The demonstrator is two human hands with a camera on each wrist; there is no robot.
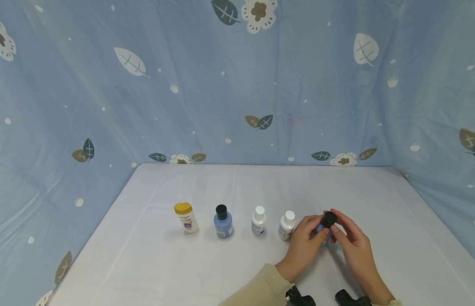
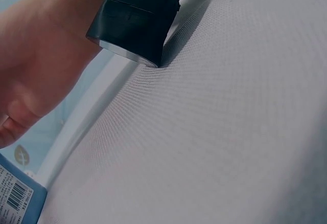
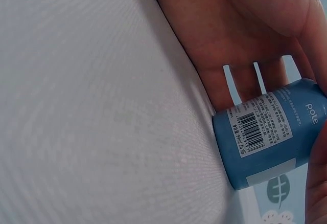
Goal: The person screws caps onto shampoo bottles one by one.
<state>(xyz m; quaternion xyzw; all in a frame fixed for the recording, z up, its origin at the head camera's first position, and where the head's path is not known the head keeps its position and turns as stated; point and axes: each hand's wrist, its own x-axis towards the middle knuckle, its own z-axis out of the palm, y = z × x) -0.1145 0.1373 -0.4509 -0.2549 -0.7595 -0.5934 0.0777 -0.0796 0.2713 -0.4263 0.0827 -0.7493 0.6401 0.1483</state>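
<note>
Blue bottle with a black cap stands on the white table, near its right side, held between both hands. The left hand curls its fingers round the bottle's body; the right hand pinches the cap with fingertips. The bottle's contents cannot be seen. To its left stands a row: another blue bottle, a yellow-capped bottle, then two small white bottles, all capped.
</note>
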